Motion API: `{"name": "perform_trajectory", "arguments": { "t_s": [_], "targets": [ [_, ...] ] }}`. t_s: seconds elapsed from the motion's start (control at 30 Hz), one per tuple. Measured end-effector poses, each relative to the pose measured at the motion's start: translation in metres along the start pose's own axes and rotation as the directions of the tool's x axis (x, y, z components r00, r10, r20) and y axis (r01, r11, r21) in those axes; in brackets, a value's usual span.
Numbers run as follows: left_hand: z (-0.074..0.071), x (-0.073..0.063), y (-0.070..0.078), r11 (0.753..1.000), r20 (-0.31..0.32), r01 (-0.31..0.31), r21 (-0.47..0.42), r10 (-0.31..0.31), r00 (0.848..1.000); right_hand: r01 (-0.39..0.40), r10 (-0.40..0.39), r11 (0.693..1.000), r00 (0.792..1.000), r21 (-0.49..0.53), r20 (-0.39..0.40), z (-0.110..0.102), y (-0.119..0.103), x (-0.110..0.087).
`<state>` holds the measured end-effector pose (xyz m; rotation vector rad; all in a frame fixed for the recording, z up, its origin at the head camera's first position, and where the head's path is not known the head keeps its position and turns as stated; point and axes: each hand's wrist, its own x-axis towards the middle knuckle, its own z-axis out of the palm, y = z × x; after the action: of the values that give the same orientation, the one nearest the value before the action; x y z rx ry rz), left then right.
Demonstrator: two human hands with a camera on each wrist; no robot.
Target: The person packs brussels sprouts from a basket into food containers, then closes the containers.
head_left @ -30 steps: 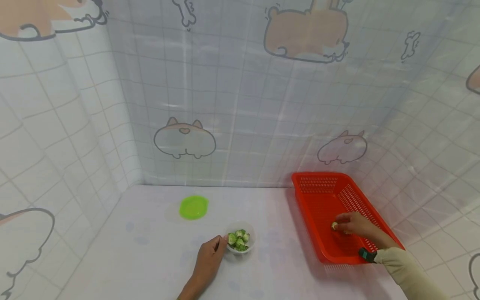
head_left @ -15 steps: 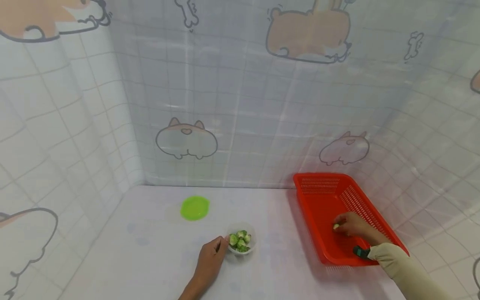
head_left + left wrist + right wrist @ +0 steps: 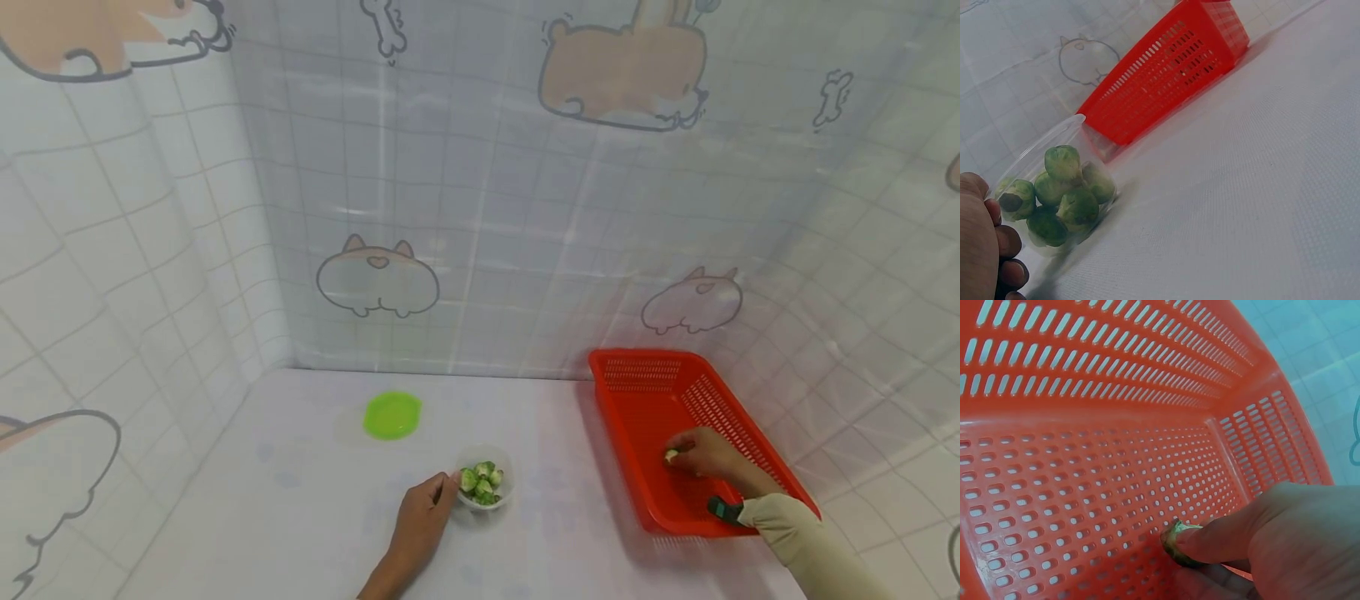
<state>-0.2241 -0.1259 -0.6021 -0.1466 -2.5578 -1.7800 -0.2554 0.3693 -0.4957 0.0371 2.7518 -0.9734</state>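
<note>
My left hand pinches the rim of a clear plastic bowl at its left side. Several green Brussels sprouts are heaped in the bowl, which stands on the white table. Inside the red basket, my right hand holds one Brussels sprout between thumb and fingers, low over the slotted floor. The thumb covers part of that sprout in the right wrist view.
The red plastic basket stands at the right, near the wall. A bright green round lid lies on the white table behind and left of the bowl. Tile-patterned sheeting with cartoon dogs encloses the back and sides.
My right hand stays in the basket with the sprout, its wrist shifting only slightly. The left hand keeps its grip on the bowl. The head view has drifted a little.
</note>
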Motion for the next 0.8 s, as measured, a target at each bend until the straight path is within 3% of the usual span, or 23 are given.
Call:
{"name": "perform_trajectory", "arguments": {
  "t_s": [0.6,0.8],
  "targets": [
    [0.000,0.002,0.001,1.000,0.011,-0.001,0.008,0.001,1.000,-0.016,0.019,0.998,0.999,0.055,-0.040,0.000,-0.010,-0.004],
    [0.000,0.001,0.001,1.000,0.007,0.001,0.005,-0.001,1.000,0.041,-0.039,0.998,0.998,0.051,-0.051,0.001,-0.013,-0.003]
  ]
}}
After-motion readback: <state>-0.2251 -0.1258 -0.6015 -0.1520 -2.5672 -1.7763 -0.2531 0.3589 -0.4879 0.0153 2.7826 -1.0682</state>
